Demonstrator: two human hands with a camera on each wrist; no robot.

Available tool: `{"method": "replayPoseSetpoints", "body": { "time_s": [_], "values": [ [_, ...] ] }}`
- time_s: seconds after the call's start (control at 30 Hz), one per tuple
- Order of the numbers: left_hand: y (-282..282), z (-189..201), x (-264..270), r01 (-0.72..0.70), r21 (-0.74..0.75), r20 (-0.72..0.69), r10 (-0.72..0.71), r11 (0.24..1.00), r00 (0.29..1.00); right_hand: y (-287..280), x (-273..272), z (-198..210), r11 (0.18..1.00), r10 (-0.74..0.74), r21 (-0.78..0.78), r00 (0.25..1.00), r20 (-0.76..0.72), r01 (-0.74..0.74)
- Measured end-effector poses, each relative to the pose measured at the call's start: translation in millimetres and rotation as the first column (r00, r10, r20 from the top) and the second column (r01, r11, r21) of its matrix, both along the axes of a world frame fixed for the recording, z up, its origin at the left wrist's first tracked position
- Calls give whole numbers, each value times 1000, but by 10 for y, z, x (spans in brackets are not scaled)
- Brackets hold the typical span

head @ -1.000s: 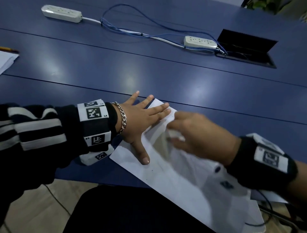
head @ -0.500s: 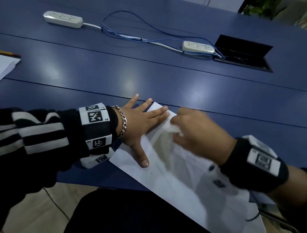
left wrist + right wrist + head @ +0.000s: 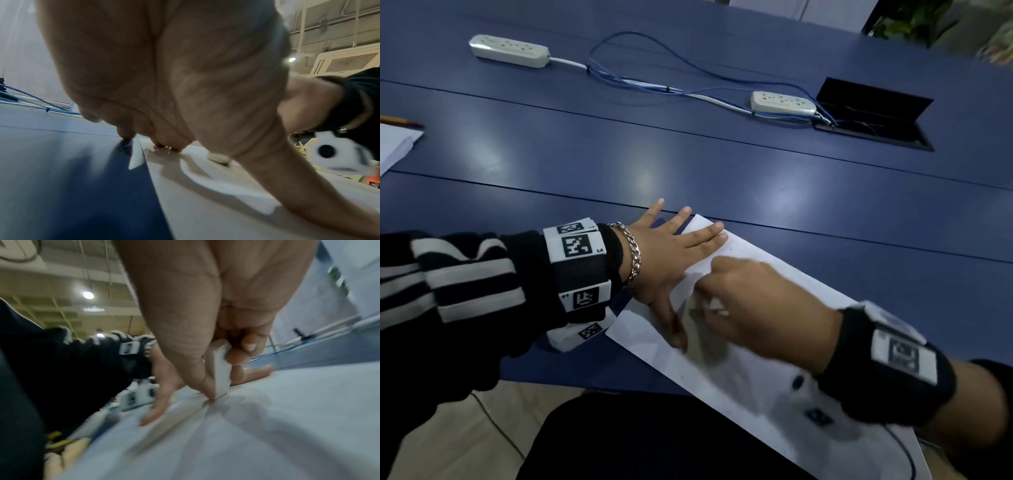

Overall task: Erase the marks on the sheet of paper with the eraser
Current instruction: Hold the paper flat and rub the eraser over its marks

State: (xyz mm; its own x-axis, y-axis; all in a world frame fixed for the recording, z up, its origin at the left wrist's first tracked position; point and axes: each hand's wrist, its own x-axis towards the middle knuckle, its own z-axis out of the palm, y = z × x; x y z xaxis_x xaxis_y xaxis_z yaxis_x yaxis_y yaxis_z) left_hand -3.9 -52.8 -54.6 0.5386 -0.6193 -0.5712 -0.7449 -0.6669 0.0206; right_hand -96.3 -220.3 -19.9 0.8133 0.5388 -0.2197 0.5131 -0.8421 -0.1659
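A white sheet of paper (image 3: pixel 750 373) lies slantwise on the blue table (image 3: pixel 722 178), its near end hanging over the front edge. My left hand (image 3: pixel 674 246) lies flat on the sheet's far corner, fingers spread and straight, thumb stretched toward me. My right hand (image 3: pixel 750 308) pinches a small white eraser (image 3: pixel 219 368) between thumb and fingers, its lower end pressed on the paper (image 3: pixel 267 426) just beside the left thumb (image 3: pixel 158 395). In the left wrist view the eraser (image 3: pixel 219 158) touches the sheet (image 3: pixel 226 203) behind my palm. No marks show clearly; the right hand is blurred.
Two white power strips (image 3: pixel 509 50) (image 3: pixel 783 102) joined by blue cables (image 3: pixel 654 85) lie at the back. An open black cable hatch (image 3: pixel 873 116) sits at back right. A paper stack (image 3: pixel 393 144) with a pencil (image 3: pixel 400 120) is at the left edge.
My right hand with the eraser has slid down the sheet toward me, closer to the left thumb. The left hand has stayed flat on the paper's corner.
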Motion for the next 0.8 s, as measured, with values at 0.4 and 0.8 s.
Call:
{"method": "replayPoseSetpoints", "body": {
  "time_s": [0.4,0.8],
  "values": [
    [-15,104,353,85,7,126,-85,996,988,-1218,278,148,979,-200,-34,980,-20,199],
    [-461,245,392,148,29,287,-150,989,946,-1231,-135,-73,872,-472,-71,870,142,485]
  ]
}}
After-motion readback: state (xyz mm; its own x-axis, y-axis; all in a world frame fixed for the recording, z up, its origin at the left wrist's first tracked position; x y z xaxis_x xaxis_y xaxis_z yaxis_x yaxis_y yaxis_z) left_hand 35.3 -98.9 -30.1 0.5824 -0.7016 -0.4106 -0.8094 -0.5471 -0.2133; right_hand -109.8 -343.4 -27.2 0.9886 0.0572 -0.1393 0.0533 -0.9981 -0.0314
